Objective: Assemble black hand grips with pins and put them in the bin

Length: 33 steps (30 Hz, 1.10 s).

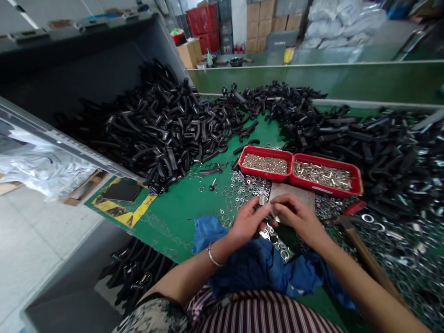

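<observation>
A small, silvery, coil-like ribbed metal piece [262, 200] stands roughly upright between the thumb and fingers of my left hand [247, 221], just beside my right hand's [301, 216] fingertips; its lower end is hidden.

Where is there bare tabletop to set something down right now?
Mostly bare green tabletop lies between the striped tape and the blue cloth. A smaller gap opens behind the left red tray, amid black parts. Crowded: right of the right hand, with metal rings and a hammer.
</observation>
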Available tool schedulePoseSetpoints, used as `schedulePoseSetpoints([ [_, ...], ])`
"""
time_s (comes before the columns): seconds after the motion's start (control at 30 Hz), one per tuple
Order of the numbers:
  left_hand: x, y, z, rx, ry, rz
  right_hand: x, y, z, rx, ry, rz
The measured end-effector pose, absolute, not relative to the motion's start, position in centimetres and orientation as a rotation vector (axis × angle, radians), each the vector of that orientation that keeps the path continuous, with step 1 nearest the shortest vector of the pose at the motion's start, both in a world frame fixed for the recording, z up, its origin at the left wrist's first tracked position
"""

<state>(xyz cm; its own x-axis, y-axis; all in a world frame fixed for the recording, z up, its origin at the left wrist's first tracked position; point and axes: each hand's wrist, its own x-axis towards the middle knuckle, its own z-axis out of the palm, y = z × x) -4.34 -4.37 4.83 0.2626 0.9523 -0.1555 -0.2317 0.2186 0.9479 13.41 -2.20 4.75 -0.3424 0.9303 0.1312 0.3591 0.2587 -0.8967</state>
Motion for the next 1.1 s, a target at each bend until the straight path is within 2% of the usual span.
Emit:
schedulePoseSetpoints([
  [0.1, -8.7, -3.4, 5.5, 0.9, 1.021, 1.296, 9.2, 0.8, 3.6, -1.095, -2.394, 0.567],
  [0.2, -12.5, -3.3, 5.6, 0.834, 1.098, 1.33, 6.0, 2.8, 2.3, -1.079, -2.682, 0.257],
  [0.33, -14.3, -3.8, 4.8, 0.798, 1.152, 1.346, 4.6, 3.8, 1.7, -1.081, -2.74, 0.203],
  [0.53, -11.2, -2.3, 4.2, 0.891, 1.162, 1.37, 6.2, 3.7, 2.8, -1.136, -2.7, 0.221],
  [0.63, -9.0, -1.7, 4.3, 1.08, 1.163, 1.379, 8.5, 2.4, 3.6, -1.282, -2.322, 0.43],
  [0.8, -4.9, -1.8, 4.4, 1.374, 1.129, 1.36, 11.7, -1.8, 4.0, -1.234, -1.249, 1.398],
  [0.87, -3.4, -2.1, 4.3, 1.457, 1.142, 1.319, 12.0, -3.3, 3.9, -1.114, -0.991, 1.62],
  [1.0, -1.4, -2.6, 4.3, 1.583, 1.174, 1.23, 12.6, -4.5, 3.6, -0.998, -0.743, 1.757],
  [1.1, -0.6, -2.8, 4.5, 1.637, 1.196, 1.191, 13.6, -5.0, 3.5, -1.017, -0.803, 1.711],
])
